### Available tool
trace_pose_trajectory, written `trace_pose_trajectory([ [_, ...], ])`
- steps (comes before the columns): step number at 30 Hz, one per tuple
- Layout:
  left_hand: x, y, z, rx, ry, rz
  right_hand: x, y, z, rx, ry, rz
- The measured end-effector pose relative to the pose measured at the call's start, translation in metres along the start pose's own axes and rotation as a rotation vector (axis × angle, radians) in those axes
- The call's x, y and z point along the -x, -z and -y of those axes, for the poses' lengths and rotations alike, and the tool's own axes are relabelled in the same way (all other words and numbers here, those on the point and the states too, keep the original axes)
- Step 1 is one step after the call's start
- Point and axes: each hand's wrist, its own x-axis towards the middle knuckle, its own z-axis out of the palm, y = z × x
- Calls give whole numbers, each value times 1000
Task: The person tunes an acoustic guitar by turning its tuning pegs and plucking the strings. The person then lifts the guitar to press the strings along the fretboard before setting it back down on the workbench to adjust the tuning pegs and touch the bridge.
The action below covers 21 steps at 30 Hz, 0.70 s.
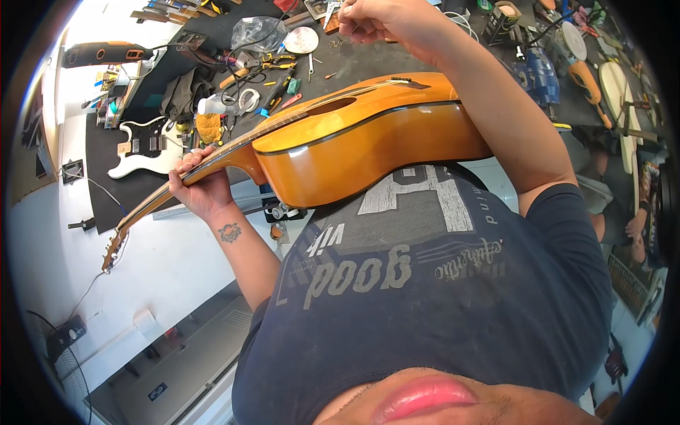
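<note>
An orange-brown acoustic guitar (368,156) rests on its side against my torso, its soundboard facing the bench. Its neck slants down to the left and ends in a headstock with tuners (112,249). My left hand (202,188) is wrapped round the neck near the body, thumb on the near side and fingertips over the strings. Beyond the guitar, my right hand (375,23) is raised over the workbench, apart from the strings. Its fingers are curled together; whatever they may hold is too small to make out.
On the dark workbench (354,60) lie pliers (276,64), a wrench (310,65), a roll of tape (248,100) and a plastic bag (258,34). A white electric guitar body (150,149) lies at left; a blue vise (542,78) stands at right. Another person's hand (637,223) shows far right.
</note>
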Motion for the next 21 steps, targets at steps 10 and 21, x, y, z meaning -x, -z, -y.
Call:
trace_pose_trajectory([
  [10, 1, 1, -1, -31, -18, 9, -14, 8, -9, -38, -31, 71],
  [21, -5, -23, 5, -47, -17, -5, -24, -18, -11, 719, 84, 834],
])
